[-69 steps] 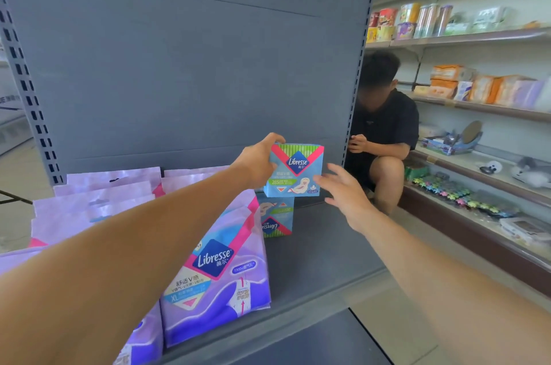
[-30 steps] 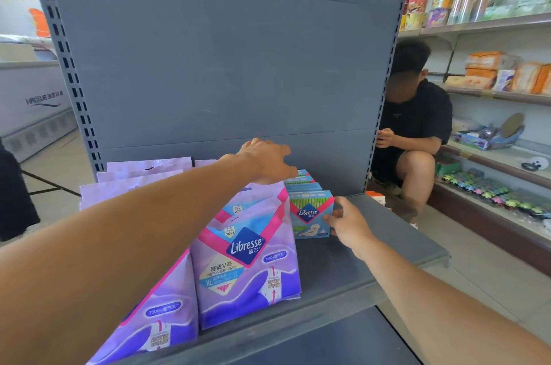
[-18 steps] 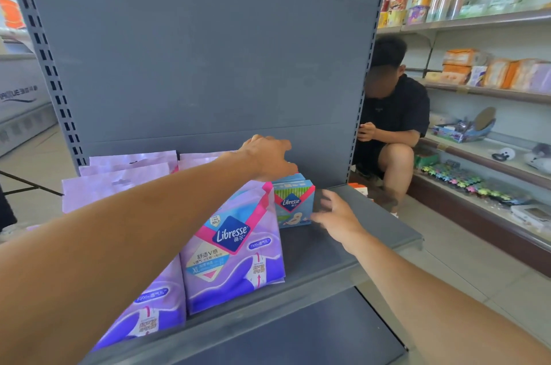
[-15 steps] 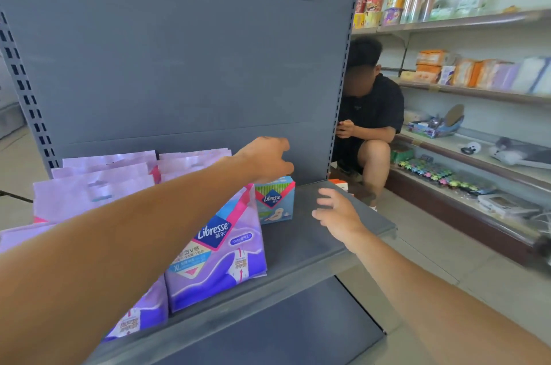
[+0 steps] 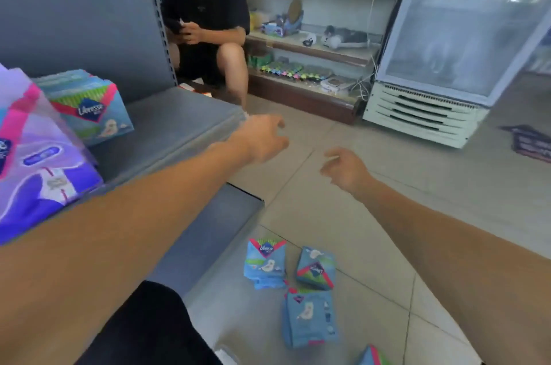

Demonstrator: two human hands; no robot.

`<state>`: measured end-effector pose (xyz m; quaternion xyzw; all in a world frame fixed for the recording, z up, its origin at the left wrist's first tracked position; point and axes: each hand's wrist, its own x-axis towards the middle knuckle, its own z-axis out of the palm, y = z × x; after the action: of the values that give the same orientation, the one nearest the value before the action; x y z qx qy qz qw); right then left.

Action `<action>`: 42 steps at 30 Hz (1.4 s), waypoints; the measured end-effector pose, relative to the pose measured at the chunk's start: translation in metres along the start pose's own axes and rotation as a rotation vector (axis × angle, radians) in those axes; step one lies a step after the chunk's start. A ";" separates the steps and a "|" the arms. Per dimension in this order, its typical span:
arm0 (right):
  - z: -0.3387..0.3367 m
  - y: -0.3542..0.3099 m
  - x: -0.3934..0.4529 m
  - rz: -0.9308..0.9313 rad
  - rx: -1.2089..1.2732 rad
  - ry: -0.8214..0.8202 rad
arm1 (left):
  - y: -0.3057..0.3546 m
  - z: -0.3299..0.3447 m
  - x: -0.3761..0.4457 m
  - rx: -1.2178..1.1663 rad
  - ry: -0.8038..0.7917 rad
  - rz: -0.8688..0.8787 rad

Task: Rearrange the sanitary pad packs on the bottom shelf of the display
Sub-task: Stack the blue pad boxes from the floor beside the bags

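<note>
Blue Libresse pad packs (image 5: 89,110) stand in a row on the grey shelf (image 5: 179,123) at the left, next to large purple Libresse packs (image 5: 38,162). Several more small blue packs (image 5: 265,263) lie scattered on the tiled floor below my arms. My left hand (image 5: 262,141) hangs past the shelf's right end with loosely curled fingers and holds nothing. My right hand (image 5: 346,168) hovers over the floor, fingers relaxed and empty. Both hands are well above the floor packs.
A person in black (image 5: 208,16) crouches behind the shelf's end. A wall shelving unit (image 5: 313,51) with small goods runs along the back. A glass-door fridge (image 5: 447,46) stands at the right. A lower grey base shelf (image 5: 208,230) juts out beneath the display.
My view has swung right and down to the floor. Both hands have left the shelf packs and moved out over the tiles, where several blue packs now show.
</note>
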<state>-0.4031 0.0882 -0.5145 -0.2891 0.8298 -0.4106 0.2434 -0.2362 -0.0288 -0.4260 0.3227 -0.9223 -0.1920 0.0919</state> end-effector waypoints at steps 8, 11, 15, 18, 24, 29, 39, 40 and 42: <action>0.012 0.149 -0.002 0.314 -0.041 -0.083 | -0.036 0.160 0.009 -0.090 -0.267 -0.155; 0.032 0.184 0.004 0.387 -0.091 -0.160 | -0.063 0.213 0.002 -0.094 -0.349 -0.275; 0.082 0.213 0.017 0.451 -0.121 -0.235 | -0.103 0.272 -0.011 -0.131 -0.380 -0.456; 0.127 0.220 0.029 0.444 -0.142 -0.304 | -0.124 0.305 -0.022 -0.193 -0.304 -0.597; 0.193 0.220 0.036 0.469 -0.014 -0.339 | -0.145 0.345 -0.028 -0.262 -0.174 -0.775; 0.223 0.225 0.042 0.482 0.017 -0.319 | -0.161 0.360 -0.027 -0.429 -0.214 -0.908; 0.224 0.221 0.040 0.417 0.064 -0.344 | -0.163 0.357 -0.040 -0.597 -0.165 -0.880; 0.219 0.217 0.037 0.398 0.074 -0.346 | -0.162 0.353 -0.041 -0.623 -0.151 -0.867; 0.206 0.208 0.033 0.361 0.109 -0.338 | -0.159 0.342 -0.041 -0.702 -0.131 -0.854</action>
<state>-0.3532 0.0578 -0.8033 -0.1870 0.7923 -0.3504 0.4631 -0.2155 -0.0161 -0.8050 0.6051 -0.5941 -0.5276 0.0503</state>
